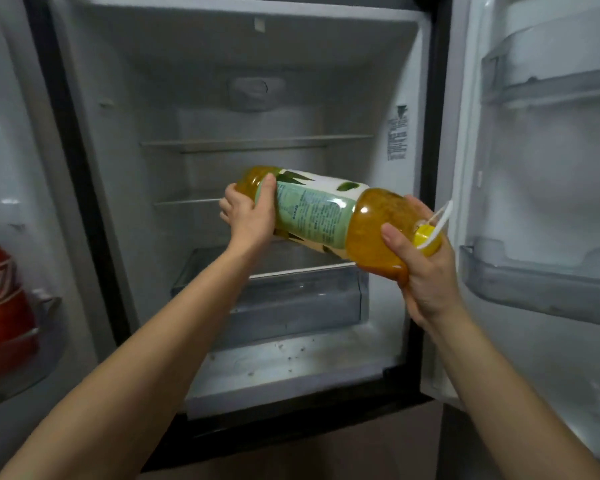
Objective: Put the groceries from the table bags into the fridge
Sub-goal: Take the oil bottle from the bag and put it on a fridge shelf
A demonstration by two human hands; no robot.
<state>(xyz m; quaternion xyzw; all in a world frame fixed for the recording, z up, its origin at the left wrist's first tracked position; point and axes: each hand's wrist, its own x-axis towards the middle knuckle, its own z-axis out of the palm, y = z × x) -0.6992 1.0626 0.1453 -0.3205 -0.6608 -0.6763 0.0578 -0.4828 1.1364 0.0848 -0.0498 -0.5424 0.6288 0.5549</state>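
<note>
At the far left a red can (4, 299) stands in the left door rack, partly cut off by the edge of view. The fridge (146, 98) is open in front of me, with its upper glass shelf (257, 143) far back and bare. My left grip (248, 216) is curled round the base of the bottle (326, 216), thumb on top. The bottle, full of amber drink, is off any shelf, held in the air at the mouth of the compartment above the crisper drawer (291, 306). It lies on its side, its long axis running from the base at far left, slightly higher, to the neck at near right. So the base already points into the fridge, and I judge my left arm is the one to lead it in. My right grip (426, 271) is clasped round the shoulder and neck from below, just beside the yellow cap (426, 239) with its white loop (442, 216). Further right hangs a door bin (541, 285). The bottle hides the shelf behind it, so I cannot tell whether it will fit lying down. The label print is too blurred to read, my right fingers are mostly hidden, and neither the counter nor the bags are in view.
</note>
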